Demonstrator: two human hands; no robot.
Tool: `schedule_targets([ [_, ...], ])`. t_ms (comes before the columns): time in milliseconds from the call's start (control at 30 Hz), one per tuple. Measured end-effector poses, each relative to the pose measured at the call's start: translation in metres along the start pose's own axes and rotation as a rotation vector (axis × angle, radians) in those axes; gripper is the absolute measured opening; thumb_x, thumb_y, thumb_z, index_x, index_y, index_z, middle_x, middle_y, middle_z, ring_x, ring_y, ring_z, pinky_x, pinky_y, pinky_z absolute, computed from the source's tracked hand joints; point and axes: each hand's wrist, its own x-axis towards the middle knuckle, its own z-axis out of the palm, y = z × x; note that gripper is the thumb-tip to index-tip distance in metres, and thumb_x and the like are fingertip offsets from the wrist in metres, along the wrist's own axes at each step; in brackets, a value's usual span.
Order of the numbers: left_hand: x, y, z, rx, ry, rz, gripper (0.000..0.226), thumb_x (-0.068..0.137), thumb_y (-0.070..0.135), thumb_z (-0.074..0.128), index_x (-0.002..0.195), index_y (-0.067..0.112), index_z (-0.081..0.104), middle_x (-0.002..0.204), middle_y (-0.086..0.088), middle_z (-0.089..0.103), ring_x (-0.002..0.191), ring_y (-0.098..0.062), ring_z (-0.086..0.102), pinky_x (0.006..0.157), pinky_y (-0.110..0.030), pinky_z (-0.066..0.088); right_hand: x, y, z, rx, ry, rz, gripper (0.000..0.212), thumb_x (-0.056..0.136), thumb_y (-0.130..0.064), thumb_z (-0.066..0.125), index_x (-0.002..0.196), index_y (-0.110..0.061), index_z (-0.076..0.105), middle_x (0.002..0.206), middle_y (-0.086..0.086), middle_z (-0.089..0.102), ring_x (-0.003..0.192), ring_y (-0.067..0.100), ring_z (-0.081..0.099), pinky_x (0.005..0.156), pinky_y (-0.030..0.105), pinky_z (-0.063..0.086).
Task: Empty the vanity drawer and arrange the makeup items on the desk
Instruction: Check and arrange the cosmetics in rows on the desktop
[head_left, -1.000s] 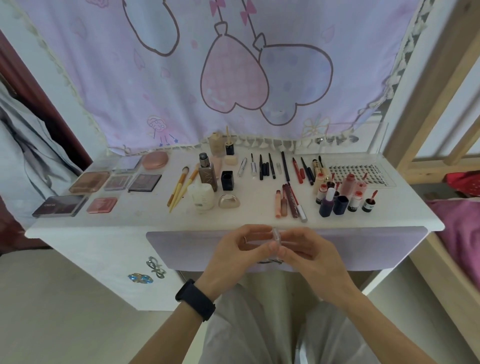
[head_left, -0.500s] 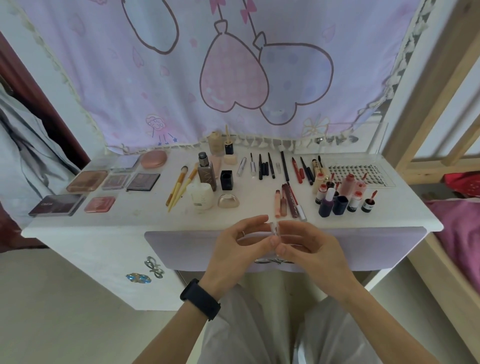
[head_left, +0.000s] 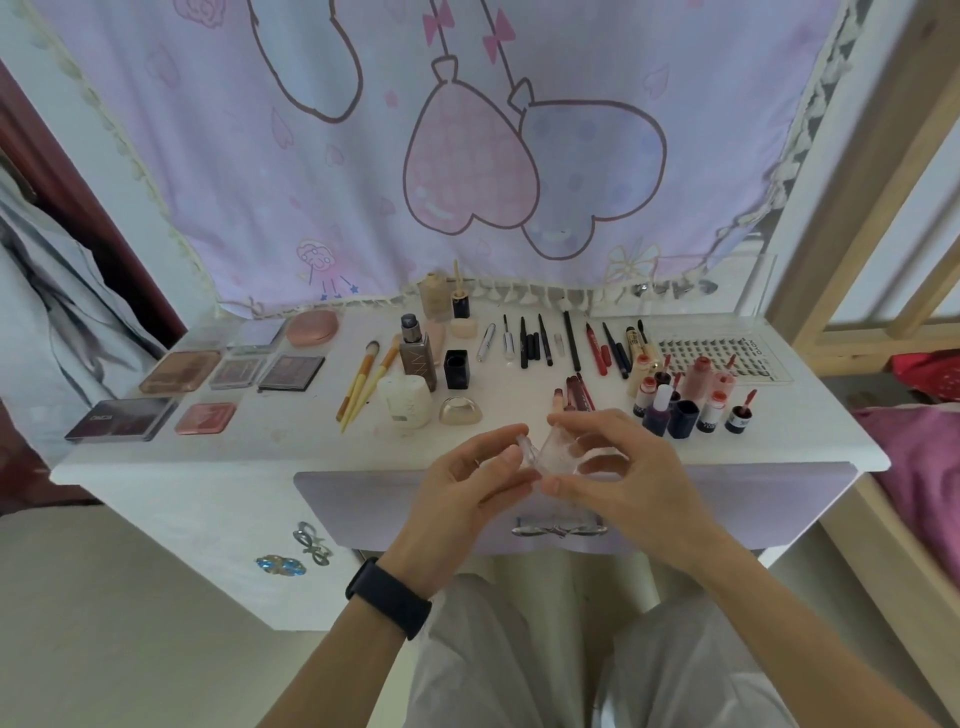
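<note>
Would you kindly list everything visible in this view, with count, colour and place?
desk: one, white, centre.
drawer: one, lilac front, under the desktop.
palettes: about six, brown, pink and dark, desk's left.
round compact: one, pink, back left.
brushes: two, yellow-handled, left of centre.
bottles: three, beige, brown and white, centre.
pencils: a row, black and red, back centre.
lip tubes: a cluster, red, pink and navy, desk's right.
lash tray: one, clear, back right.
wall cloth: one, lilac with heart balloons, behind the desk.
clear case: one, transparent, between both hands, before the drawer.
wristband: one, black, left wrist.
left hand: pinches the case's left side.
right hand: pinches the case's right side.
</note>
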Motion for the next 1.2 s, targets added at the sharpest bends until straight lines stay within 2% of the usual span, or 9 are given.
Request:
schedule_targets([
  [167, 0.001, 0.009, -0.007, -0.177, 0.079, 0.024, 0.029, 0.087, 0.008, 0.067, 0.115, -0.003, 0.065, 0.109, -0.018, 0.067, 0.109, -0.038, 0.068, 0.093, -0.035, 0.057, 0.019, -0.016, -0.004, -0.118, 0.032, -0.143, 0.038, 0.076, -0.023, 0.086, 0.109, -0.037, 0.074, 0.105, -0.016, 0.064, 0.096, 0.012, 0.064, 0.084, 0.025, 0.055],
  [367, 0.001, 0.025, -0.018, -0.273, 0.098, 0.061, 0.019, 0.080, -0.003, 0.065, 0.098, 0.005, 0.064, 0.123, -0.021, 0.068, 0.106, -0.028, 0.069, 0.095, -0.031, 0.056, 0.033, -0.023, 0.006, -0.215, 0.112, -0.318, 0.021, 0.083, -0.019, 0.080, 0.101, -0.030, 0.078, 0.106, -0.015, 0.069, 0.095, 0.011, 0.066, 0.083, 0.026, 0.052],
  [500, -0.002, 0.035, -0.032, -0.079, 0.121, 0.067, 0.018, 0.087, -0.007, 0.065, 0.089, 0.010, 0.068, 0.119, -0.020, 0.069, 0.112, -0.034, 0.067, 0.094, -0.033, 0.053, 0.038, -0.019, 0.019, -0.276, 0.151, -0.383, 0.021, 0.084, -0.019, 0.079, 0.102, -0.029, 0.078, 0.109, -0.015, 0.069, 0.099, 0.003, 0.065, 0.077, 0.026, 0.051],
  [600, -0.007, 0.039, -0.046, 0.099, 0.120, 0.062, 0.018, 0.074, 0.005, 0.075, 0.086, 0.019, 0.075, 0.114, -0.016, 0.072, 0.110, -0.032, 0.067, 0.094, -0.033, 0.052, 0.041, -0.013, 0.027, -0.331, 0.151, -0.435, 0.021, 0.084, -0.016, 0.078, 0.103, -0.026, 0.078, 0.108, -0.011, 0.070, 0.097, -0.007, 0.062, 0.081, 0.012, 0.048],
  [667, -0.011, 0.042, -0.055, 0.250, 0.118, 0.053, 0.027, 0.072, 0.008, 0.079, 0.096, 0.021, 0.075, 0.113, -0.009, 0.073, 0.109, -0.027, 0.068, 0.093, -0.031, 0.053, 0.044, -0.012, 0.031, -0.371, 0.139, -0.462, 0.022, 0.084, -0.013, 0.078, 0.104, -0.023, 0.078, 0.107, -0.008, 0.071, 0.094, -0.008, 0.061, 0.078, 0.004, 0.042],
  [833, -0.020, 0.058, -0.067, 0.495, 0.121, 0.022, 0.043, 0.079, 0.001, 0.080, 0.116, 0.021, 0.071, 0.117, 0.002, 0.071, 0.106, -0.015, 0.069, 0.087, -0.021, 0.055, 0.051, -0.012, 0.048, -0.387, 0.079, -0.525, 0.025, 0.085, -0.013, 0.078, 0.107, -0.022, 0.077, 0.108, -0.010, 0.072, 0.092, -0.001, 0.067, 0.084, 0.014, 0.053],
  [967, -0.025, 0.061, -0.077, 0.607, 0.146, 0.027, 0.050, 0.077, 0.008, 0.084, 0.122, 0.024, 0.069, 0.123, 0.008, 0.067, 0.105, -0.010, 0.068, 0.085, -0.012, 0.051, 0.053, -0.015, 0.065, -0.306, 0.067, -0.448, 0.029, 0.086, -0.009, 0.077, 0.111, -0.023, 0.076, 0.110, -0.011, 0.073, 0.093, -0.003, 0.068, 0.083, 0.016, 0.055],
  [1067, -0.028, 0.055, -0.085, 0.667, 0.192, 0.060, 0.055, 0.075, 0.013, 0.086, 0.125, 0.029, 0.067, 0.120, 0.010, 0.069, 0.105, -0.009, 0.068, 0.092, -0.019, 0.053, 0.049, -0.020, 0.077, -0.128, 0.005, -0.237, 0.040, 0.088, -0.011, 0.075, 0.123, -0.031, 0.069, 0.108, -0.017, 0.073, 0.095, -0.003, 0.069, 0.087, 0.014, 0.054],
  [1200, -0.035, 0.046, -0.093, 0.693, 0.263, 0.139, 0.056, 0.077, 0.021, 0.086, 0.128, 0.032, 0.067, 0.124, 0.014, 0.068, 0.108, -0.005, 0.067, 0.098, -0.021, 0.052, 0.042, -0.019, 0.086, -0.097, -0.014, -0.156, 0.040, 0.087, -0.014, 0.077, 0.123, -0.029, 0.068, 0.102, -0.017, 0.074, 0.094, -0.002, 0.070, 0.089, 0.019, 0.056],
])
